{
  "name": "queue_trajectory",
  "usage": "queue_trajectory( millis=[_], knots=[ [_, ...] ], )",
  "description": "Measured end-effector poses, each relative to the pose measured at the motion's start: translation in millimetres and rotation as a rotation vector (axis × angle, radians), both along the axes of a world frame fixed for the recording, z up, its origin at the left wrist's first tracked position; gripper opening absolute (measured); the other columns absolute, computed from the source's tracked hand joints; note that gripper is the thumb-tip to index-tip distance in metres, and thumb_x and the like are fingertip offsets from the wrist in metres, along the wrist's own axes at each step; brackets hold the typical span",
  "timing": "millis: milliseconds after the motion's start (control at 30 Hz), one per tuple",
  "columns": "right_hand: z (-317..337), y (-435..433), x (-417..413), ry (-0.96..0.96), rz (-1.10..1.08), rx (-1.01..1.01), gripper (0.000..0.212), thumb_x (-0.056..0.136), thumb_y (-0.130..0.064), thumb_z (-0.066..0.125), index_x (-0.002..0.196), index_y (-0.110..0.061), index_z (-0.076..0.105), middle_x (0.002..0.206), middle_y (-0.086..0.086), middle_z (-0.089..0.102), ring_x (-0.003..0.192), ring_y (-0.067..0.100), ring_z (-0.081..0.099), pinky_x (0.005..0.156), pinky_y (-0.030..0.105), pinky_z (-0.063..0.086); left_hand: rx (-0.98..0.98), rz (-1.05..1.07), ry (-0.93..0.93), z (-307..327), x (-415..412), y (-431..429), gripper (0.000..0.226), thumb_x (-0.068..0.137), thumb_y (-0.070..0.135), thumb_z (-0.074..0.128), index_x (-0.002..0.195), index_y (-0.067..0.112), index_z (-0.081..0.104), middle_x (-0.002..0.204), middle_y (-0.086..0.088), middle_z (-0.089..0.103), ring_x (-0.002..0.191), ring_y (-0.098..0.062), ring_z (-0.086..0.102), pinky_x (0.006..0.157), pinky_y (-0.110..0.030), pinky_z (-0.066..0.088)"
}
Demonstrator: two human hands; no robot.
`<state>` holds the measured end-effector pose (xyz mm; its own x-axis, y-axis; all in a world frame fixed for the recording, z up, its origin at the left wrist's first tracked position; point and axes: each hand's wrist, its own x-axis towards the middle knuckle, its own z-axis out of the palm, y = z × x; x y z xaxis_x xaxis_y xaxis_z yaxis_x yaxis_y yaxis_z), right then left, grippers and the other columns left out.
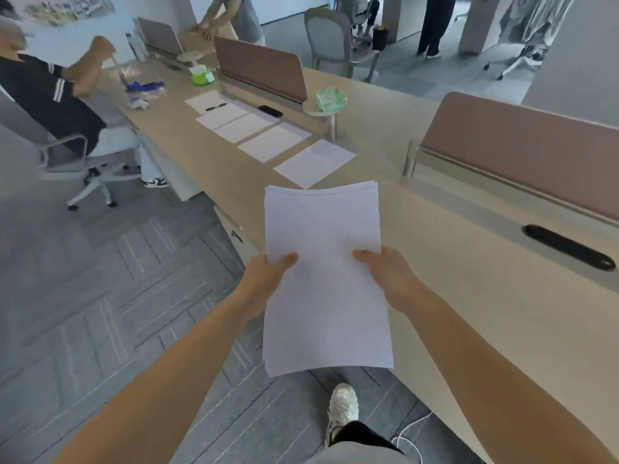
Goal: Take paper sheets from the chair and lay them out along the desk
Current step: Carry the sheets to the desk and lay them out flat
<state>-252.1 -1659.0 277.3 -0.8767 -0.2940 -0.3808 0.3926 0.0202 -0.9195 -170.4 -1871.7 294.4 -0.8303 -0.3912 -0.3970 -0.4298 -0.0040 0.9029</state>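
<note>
I hold a stack of white paper sheets [325, 279] in front of me, over the near edge of the long beige desk [452, 262]. My left hand [268, 283] grips the stack's left edge, thumb on top. My right hand [388, 279] grips its right edge the same way. Several single sheets lie in a row along the desk further off; the nearest sheet [315, 162] is just beyond the stack, the others [254, 132] run away to the upper left. The chair the sheets come from is not in view.
Brown divider screens [522, 155] stand along the desk's middle. A seated person [50, 95] on a swivel chair [77, 165] works at the desk's far left. A green tissue box [331, 98], a pen [216, 107] and a black object [270, 111] lie near the sheets. Grey carpet lies to my left.
</note>
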Motion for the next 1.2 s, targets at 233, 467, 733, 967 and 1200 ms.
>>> queue_trajectory(
  millis=[233, 467, 733, 967, 1200],
  knots=[
    [-35, -38, -120, -0.148, -0.112, 0.081, 0.021, 0.09, -0.021, 0.07, 0.106, -0.007, 0.072, 0.098, 0.007, 0.075, 0.088, 0.026, 0.073, 0.087, 0.045, 0.058, 0.153, -0.147, -0.259, -28, -152, -45, 0.059, 0.085, 0.049, 0.073, 0.13, 0.015, 0.056, 0.127, -0.006, 0.065, 0.111, -0.028, 0.066, 0.092, -0.05, 0.056],
    [-20, -51, -204, -0.007, -0.413, -0.005, 0.007, 0.083, -0.015, 0.077, 0.089, -0.014, 0.075, 0.092, 0.005, 0.076, 0.087, 0.025, 0.073, 0.082, 0.041, 0.058, -0.122, -0.456, 0.045, -11, -272, -52, 0.028, 0.097, 0.041, 0.06, 0.119, 0.024, 0.064, 0.098, 0.018, 0.066, 0.101, -0.009, 0.065, 0.077, -0.017, 0.047],
    [-11, -54, -213, 0.23, -0.408, -0.012, 0.031, 0.081, -0.009, 0.076, 0.111, -0.009, 0.069, 0.11, 0.012, 0.071, 0.1, 0.026, 0.068, 0.079, 0.041, 0.055, -0.039, -0.761, 0.178, -18, -363, -97, 0.023, 0.076, 0.022, 0.085, 0.095, 0.027, 0.074, 0.097, 0.009, 0.076, 0.092, -0.009, 0.071, 0.076, -0.025, 0.056],
    [-22, -94, -201, 0.139, -0.588, 0.049, 0.029, 0.072, -0.016, 0.076, 0.099, -0.005, 0.075, 0.094, 0.014, 0.07, 0.086, 0.026, 0.066, 0.073, 0.036, 0.048, 0.059, -0.839, 0.208, -22, -380, -107, 0.009, 0.084, 0.018, 0.077, 0.091, 0.023, 0.078, 0.087, 0.017, 0.075, 0.084, 0.002, 0.068, 0.074, -0.02, 0.052],
    [-30, -88, -198, 0.088, -0.597, 0.034, 0.04, 0.074, -0.013, 0.074, 0.113, -0.004, 0.07, 0.116, 0.013, 0.071, 0.106, 0.028, 0.067, 0.095, 0.04, 0.051, 0.054, -0.971, 0.212, -26, -402, -116, 0.02, 0.082, 0.022, 0.079, 0.091, 0.039, 0.074, 0.094, 0.022, 0.073, 0.091, 0.003, 0.067, 0.075, -0.015, 0.049]
  ],
)
